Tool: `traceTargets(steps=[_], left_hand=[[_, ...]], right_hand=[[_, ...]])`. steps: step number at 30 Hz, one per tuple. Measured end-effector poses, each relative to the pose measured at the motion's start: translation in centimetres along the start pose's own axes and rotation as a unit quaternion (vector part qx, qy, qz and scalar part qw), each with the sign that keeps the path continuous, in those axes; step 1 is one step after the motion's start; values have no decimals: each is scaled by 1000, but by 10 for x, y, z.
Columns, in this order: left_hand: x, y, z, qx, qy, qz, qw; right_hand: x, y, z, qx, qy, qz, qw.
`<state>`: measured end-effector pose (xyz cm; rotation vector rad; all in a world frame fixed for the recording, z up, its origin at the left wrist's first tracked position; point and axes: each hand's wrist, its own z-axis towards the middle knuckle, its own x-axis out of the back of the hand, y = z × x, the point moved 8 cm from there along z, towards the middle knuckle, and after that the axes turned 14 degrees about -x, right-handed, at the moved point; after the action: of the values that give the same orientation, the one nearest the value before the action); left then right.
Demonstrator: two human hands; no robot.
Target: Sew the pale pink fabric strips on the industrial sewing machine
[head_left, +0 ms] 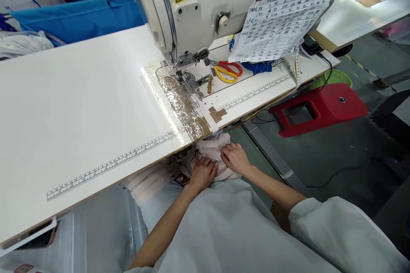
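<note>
Pale pink fabric pieces (214,147) lie bunched in my lap, just below the table's front edge. My left hand (202,174) is on the near left side of the bunch, with its fingers curled into the cloth. On the right side my right hand (235,158) grips the same fabric with bent fingers. The two hands are a short way apart. More pink strips (156,179) spread to the left across my lap, partly under the tabletop. Part of the bunch is hidden by the hands and the table edge.
A sewing machine (192,4) stands on the white table (80,106), with scissors (226,72) beside its needle area. A handwritten sheet (282,21) hangs on the machine. Clear plastic bins (102,234) stand at lower left, and a red stool (323,108) is on the floor at right.
</note>
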<state>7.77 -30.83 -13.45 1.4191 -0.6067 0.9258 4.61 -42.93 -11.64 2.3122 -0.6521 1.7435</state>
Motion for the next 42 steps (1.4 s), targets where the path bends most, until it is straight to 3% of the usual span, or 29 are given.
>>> traceTargets(steps=[5,10,13,17,22,25,28,30,31,33,35,37,39,42], left_hand=[[-1,-1,-1,9,-1,-13,1000],[1,1,2,20,6,-39,999],[5,1,2,40,24,-75,996],[20,-4,-2,98,92,-148,980],[31,-10,-12,193,173,-316,913],[38,-6,-20,238,217,-413,852],[62,-4,-38,270,291,-448,801],[77,0,-49,285,280,-480,781],[82,6,-53,289,235,-499,782],[89,23,-57,279,82,-509,810],[105,40,-63,244,-28,-468,849],[134,49,-68,201,-46,-408,889],[167,54,-75,158,-21,-343,926],[213,60,-91,94,14,-256,962]], right_hand=[[-4,7,4,-22,-24,-1,999],[4,0,2,21,-22,-5,1000],[17,-2,3,41,-6,118,992],[17,8,11,2,-33,330,943],[20,-14,-6,-13,-49,427,903],[49,-39,-35,27,30,461,886],[84,-73,-70,151,129,380,903],[104,-81,-84,191,191,365,891],[111,-80,-87,191,215,380,879],[119,-78,-85,193,217,424,858],[116,-86,-79,238,144,454,846],[108,-98,-76,306,36,465,830],[105,-102,-74,348,-43,466,812],[113,-90,-65,348,-124,468,803]])
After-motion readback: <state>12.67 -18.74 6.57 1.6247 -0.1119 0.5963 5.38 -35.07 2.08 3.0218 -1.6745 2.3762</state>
